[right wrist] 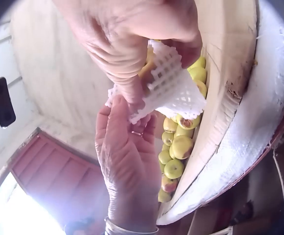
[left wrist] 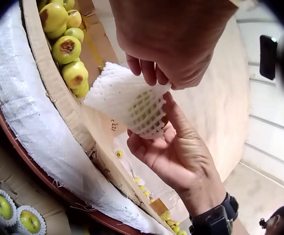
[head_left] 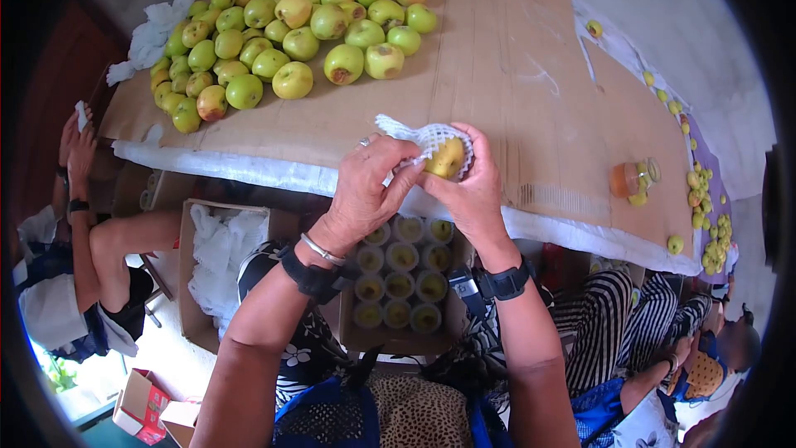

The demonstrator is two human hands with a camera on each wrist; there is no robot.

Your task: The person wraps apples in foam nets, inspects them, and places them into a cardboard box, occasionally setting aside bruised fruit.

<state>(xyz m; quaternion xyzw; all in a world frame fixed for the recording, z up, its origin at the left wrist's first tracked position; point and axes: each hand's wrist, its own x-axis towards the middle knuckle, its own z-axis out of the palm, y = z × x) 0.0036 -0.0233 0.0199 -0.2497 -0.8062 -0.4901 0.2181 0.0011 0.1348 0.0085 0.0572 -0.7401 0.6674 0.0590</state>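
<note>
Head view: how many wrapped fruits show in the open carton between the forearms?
12 wrapped fruits, in four rows of three inside the carton; more may be hidden underneath.

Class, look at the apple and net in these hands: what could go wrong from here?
The apple, bare on one side, might slip from the net if the fingers loosen. The net, pinched at its edge, could tear. The lone apple near the table's corner might roll off if bumped.
</note>
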